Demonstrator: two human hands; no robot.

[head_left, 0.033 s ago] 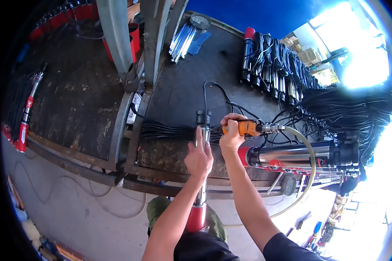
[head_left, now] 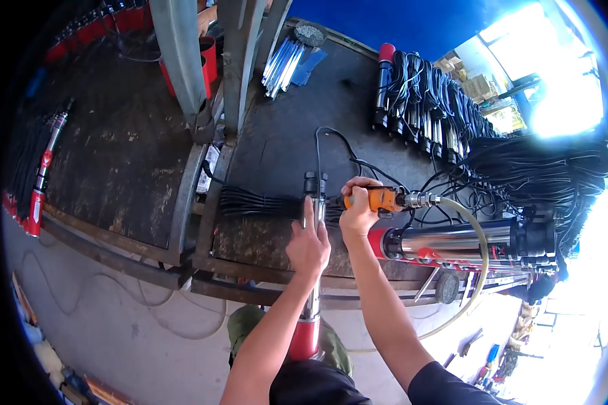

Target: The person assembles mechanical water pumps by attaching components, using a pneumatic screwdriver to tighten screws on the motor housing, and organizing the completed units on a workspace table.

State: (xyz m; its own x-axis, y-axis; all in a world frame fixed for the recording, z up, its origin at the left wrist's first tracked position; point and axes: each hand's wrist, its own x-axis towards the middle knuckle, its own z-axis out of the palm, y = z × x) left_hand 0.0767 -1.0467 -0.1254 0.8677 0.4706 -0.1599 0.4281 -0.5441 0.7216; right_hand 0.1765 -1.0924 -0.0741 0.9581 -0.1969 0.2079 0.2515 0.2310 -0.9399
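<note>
The slim steel pump is standing upright at the lower middle of the frame, its red lower end down by my lap and its black top reaching up over the edge of the table. I am wrapping my left hand around the steel tube just below that black top, fingers clamped on it and pointing up along it. I am holding the orange air tool in my right hand, just right of centre, fingers closed around its body, with its nose pointing left at the pump's top. I cannot tell whether the nose is touching the top. A yellowish hose is running from the tool's metal fitting and curving down to the right. Just beneath my right hand, another pump with a red collar is lying on its side across the table's front edge. A bundle of black cable is lying left of the upright pump. In the upper right a row of dark pumps with coiled cables is lying on the table, and a heap of black cable is sitting further right. A bunch of silver rods is lying at the upper middle.
</note>
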